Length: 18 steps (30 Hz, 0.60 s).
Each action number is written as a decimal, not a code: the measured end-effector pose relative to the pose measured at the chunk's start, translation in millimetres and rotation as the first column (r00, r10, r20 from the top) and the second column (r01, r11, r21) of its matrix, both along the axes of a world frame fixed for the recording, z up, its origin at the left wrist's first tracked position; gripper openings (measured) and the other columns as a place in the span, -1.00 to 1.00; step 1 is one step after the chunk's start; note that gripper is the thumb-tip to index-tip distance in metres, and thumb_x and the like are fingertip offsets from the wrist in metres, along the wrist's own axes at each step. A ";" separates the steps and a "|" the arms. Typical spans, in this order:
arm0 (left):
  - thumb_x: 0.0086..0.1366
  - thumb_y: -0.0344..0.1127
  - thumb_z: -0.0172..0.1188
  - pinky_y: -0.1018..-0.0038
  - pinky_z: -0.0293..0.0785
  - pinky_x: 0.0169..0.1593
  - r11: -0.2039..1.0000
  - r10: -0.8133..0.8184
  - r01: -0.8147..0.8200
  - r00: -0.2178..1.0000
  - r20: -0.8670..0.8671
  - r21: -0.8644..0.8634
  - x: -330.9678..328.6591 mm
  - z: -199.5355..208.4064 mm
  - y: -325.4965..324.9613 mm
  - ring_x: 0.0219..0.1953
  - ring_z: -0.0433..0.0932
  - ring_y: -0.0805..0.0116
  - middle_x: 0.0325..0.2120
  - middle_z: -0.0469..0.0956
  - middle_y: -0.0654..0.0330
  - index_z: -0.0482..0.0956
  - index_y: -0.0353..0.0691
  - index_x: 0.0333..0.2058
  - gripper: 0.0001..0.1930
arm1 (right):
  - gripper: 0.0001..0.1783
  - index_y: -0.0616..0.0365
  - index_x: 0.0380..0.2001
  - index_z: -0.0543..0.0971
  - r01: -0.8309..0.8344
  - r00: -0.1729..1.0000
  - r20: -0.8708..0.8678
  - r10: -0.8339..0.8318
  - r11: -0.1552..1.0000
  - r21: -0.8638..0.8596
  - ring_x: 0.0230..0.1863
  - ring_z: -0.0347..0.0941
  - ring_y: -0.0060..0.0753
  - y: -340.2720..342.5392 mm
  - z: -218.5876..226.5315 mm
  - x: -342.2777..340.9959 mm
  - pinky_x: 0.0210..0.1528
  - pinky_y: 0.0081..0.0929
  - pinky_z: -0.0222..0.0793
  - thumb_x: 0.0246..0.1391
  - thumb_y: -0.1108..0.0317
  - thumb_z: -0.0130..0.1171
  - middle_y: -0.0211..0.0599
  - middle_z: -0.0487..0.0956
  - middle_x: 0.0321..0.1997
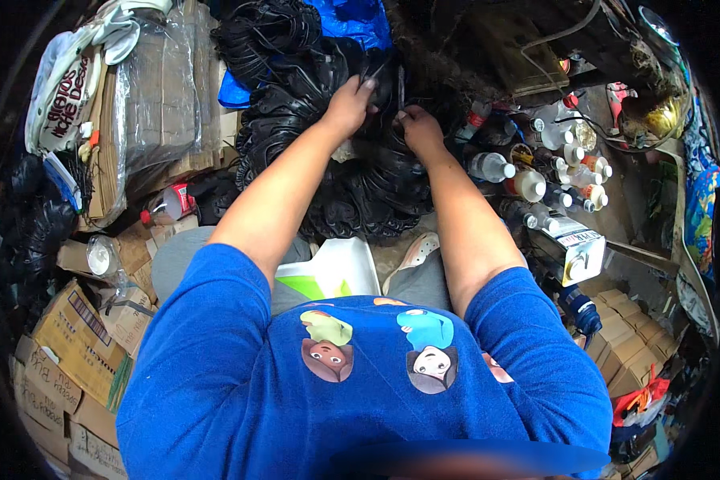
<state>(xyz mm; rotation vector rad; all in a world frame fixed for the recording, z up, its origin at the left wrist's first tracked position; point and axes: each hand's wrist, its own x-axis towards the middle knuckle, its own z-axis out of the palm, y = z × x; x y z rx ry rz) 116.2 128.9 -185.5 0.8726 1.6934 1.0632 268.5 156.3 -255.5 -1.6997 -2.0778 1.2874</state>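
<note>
Big heap of black rubber rings (pixel 352 184), tyre-like, fills the middle far area and runs from near the knees up to the far edge. More black rings (pixel 268 32) piled far left of centre against a blue sheet (pixel 352 20). Person in a blue shirt (pixel 360 392) with cartoon prints takes up the near half, both bare forearms reaching far into the heap.

Left side: flattened cardboard in clear plastic (pixel 164 96), a white printed bag (pixel 68 88) at far left, brown cartons (pixel 72 336) stacked near left. Right side: cluster of clear bottles (pixel 556 172) with white and red caps, a white jug (pixel 576 252) nearer, small brown boxes (pixel 628 348) near right. White tray (pixel 332 268) with a green patch sits between the knees, just near of the heap. A pale shoe (pixel 416 252) is right of it.

Left hand (pixel 350 104) lies on top of the heap at the far middle, grip clenched on a thin dark strip (pixel 374 76) that sticks up from the rings. Right hand (pixel 418 132) is just right of it, close but apart, grip pinched on a narrow upright piece (pixel 400 88); cannot tell whether that is a tool or part of a ring. Both hands touch the heap.
</note>
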 end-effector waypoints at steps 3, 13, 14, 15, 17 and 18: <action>0.20 -0.25 -0.01 0.30 0.33 -0.30 0.946 -0.194 0.315 0.737 -0.648 0.075 9.2 20.4 -27.0 -0.39 0.41 0.10 -0.48 0.43 0.05 0.47 -0.27 -0.42 -0.79 | -0.66 -0.11 -0.17 0.50 0.115 0.991 -0.046 -0.123 0.981 -0.155 -0.08 0.41 -0.11 5.2 -2.8 -5.1 -0.05 -0.23 0.27 0.03 0.04 -0.05 -0.22 0.52 -0.13; 0.20 -0.26 0.01 0.19 0.37 -0.32 0.713 -0.618 0.679 0.491 -0.614 -0.174 22.5 44.5 18.9 -0.37 0.48 -0.06 -0.46 0.51 -0.05 0.46 -0.27 -0.32 -0.80 | -0.65 0.18 -0.19 0.52 -0.185 0.680 -0.691 -0.244 0.855 -0.484 -0.06 0.38 -0.40 4.0 24.0 -1.5 0.03 -0.41 0.21 -0.11 0.30 0.13 -0.29 0.50 -0.11; 0.21 -0.23 0.01 0.17 0.37 -0.33 0.671 -0.679 0.707 0.464 -0.569 -0.224 23.1 47.6 24.9 -0.39 0.49 -0.04 -0.48 0.50 -0.07 0.46 -0.26 -0.31 -0.78 | -0.65 0.18 -0.19 0.52 -0.185 0.688 -0.685 -0.240 0.854 -0.486 -0.06 0.38 -0.40 6.3 36.8 1.4 0.03 -0.41 0.21 -0.11 0.30 0.13 -0.29 0.50 -0.11; 0.21 -0.23 0.01 0.17 0.37 -0.33 0.683 -0.671 0.697 0.477 -0.568 -0.221 20.6 42.1 28.7 -0.39 0.49 -0.04 -0.48 0.50 -0.07 0.46 -0.26 -0.31 -0.78 | -0.65 0.17 -0.19 0.52 -0.205 0.799 -0.591 -0.114 0.872 -0.445 -0.07 0.38 -0.41 8.5 44.5 1.0 0.03 -0.43 0.20 -0.12 0.30 0.15 -0.30 0.51 -0.12; 0.18 -0.12 0.05 0.23 0.37 -0.26 0.646 -0.699 0.723 0.434 -0.568 -0.243 19.7 28.8 41.3 -0.34 0.52 0.10 -0.45 0.53 -0.01 0.48 -0.24 -0.29 -0.70 | -0.65 0.15 -0.19 0.53 -0.224 0.888 -0.460 0.016 0.888 -0.402 -0.09 0.38 -0.42 13.5 39.8 6.9 0.02 -0.45 0.19 -0.12 0.30 0.18 -0.31 0.52 -0.13; 0.18 -0.12 0.05 0.23 0.37 -0.26 0.648 -0.698 0.725 0.441 -0.565 -0.235 18.4 26.1 46.0 -0.34 0.52 0.10 -0.45 0.53 -0.01 0.48 -0.24 -0.29 -0.70 | -0.65 0.15 -0.21 0.54 -0.208 0.839 -0.538 -0.080 0.867 -0.452 -0.10 0.38 -0.43 13.7 33.2 8.9 0.01 -0.46 0.19 -0.14 0.29 0.21 -0.31 0.53 -0.15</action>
